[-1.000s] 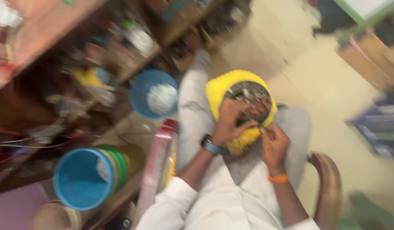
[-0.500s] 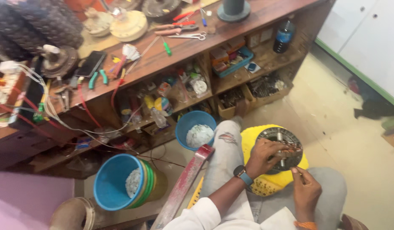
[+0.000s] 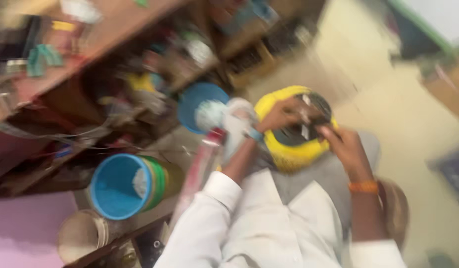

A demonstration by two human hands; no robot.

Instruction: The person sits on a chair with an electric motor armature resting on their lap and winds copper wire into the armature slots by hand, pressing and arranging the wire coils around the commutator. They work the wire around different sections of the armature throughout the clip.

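- Head view was badly smeared by motion, so fine detail was lost; the work in hand looked like fiddling with the dark inside of a round yellow housing (image 3: 293, 154) that rested on the person's lap, against grey trousers.
- Left hand (image 3: 281, 115) lay over the upper rim of the housing, fingers curled down onto the dark disc (image 3: 309, 126) set in its middle; whether they pinched anything small I could not tell.
- Right hand (image 3: 346, 146) sat at the housing's right edge, fingers bent together toward the same disc, an orange band (image 3: 363, 186) on that wrist and a blue-strapped watch (image 3: 254, 134) on the left.
- By my judgement the step was a close, two-handed job at the centre of the disc, and the next move would want a steady grip on the rim with one hand while the other worked.
- Housing read as smooth moulded plastic, thick-walled and ring-shaped; the disc looked flat, dark and probably metallic.
- Nearby stood a blue bucket (image 3: 118, 186) with a green rim, a smaller blue tub (image 3: 190, 101), and a cluttered wooden shelf unit (image 3: 105, 39).
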